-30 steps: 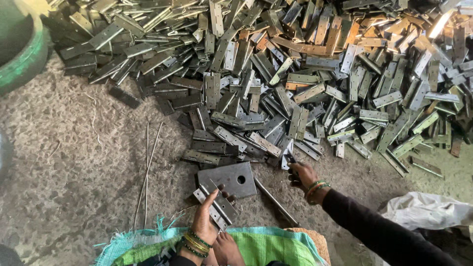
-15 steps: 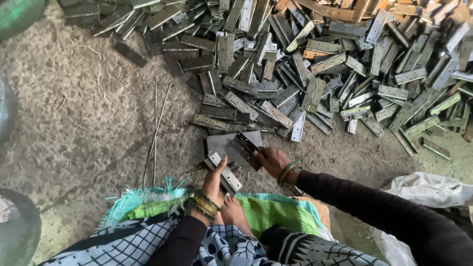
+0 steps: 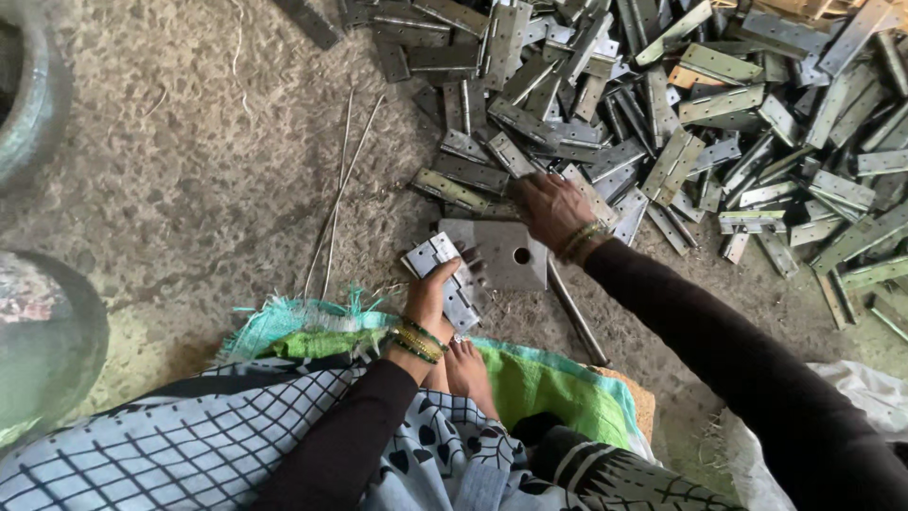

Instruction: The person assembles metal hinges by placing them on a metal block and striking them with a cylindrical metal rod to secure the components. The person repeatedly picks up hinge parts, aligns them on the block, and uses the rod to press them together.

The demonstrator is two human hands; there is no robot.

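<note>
A small grey metal hinge [image 3: 437,257] is gripped in the left hand [image 3: 430,298], fingers curled round its lower edge, just to the left of the square steel plate [image 3: 498,254] that lies flat on the ground. More hinges [image 3: 463,301] are stacked under that hand, beside the plate's near-left corner. The right hand [image 3: 551,208] is laid, fingers bent downward, on the near edge of the hinge pile [image 3: 681,114] just beyond the plate; whether a piece is actually pinched cannot be told.

The hinge is judged to be stiff, fairly light singly, and thin-edged, with stamped screw holes and a knuckle along one side; a hold across the flat leaves, away from the sheared edges, is judged safest, since the two leaves may swing about the pin. The dull, slightly greasy-looking surface suggests some slipperiness. The plate is thicker, matt grey, with one round hole near its right side, and looks heavy for its size.

Beyond the plate the pile is made of many like pieces, grey with a few yellowish ones, lying crosswise. To the plate's left thin wire rods [image 3: 336,189] lie on rough, gritty concrete. Nearer than the plate, a frayed green woven sack [image 3: 530,383] is spread under a bare foot [image 3: 468,374].
</note>
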